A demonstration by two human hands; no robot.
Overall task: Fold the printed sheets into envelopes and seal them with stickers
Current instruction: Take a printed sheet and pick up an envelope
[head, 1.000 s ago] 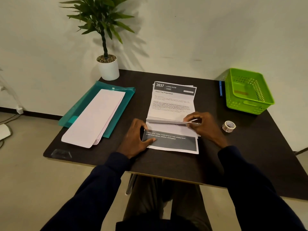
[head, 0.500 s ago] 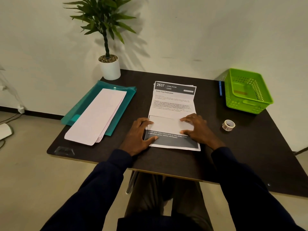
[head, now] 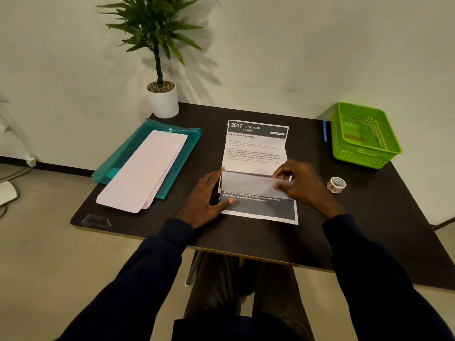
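Dark matte table (head: pixel 270 242) before a pale wall; the printed sheet (head: pixel 256 153) lies flat at the centre of the frame, partly folded.

Its blank white flap (head: pixel 248 184) is turned across the middle, above a dark grey printed band. The left hand (head: pixel 206 195) lies flat with straight fingers and presses the sheet's left edge. The right hand (head: pixel 302 185) pinches the right end of the flap with curled fingers. Just right of it stands a small round sticker roll (head: pixel 336 184), apart from the paper. At centre left a stack of long pale pink sheets (head: pixel 145 171) rests on a translucent teal plastic folder (head: pixel 123 161). At upper right sits a bright green perforated plastic basket (head: pixel 369 156), a blue pen (head: pixel 325 131) beside it. A round white pot (head: pixel 163 100) with a leafy plant stands toward the upper left.
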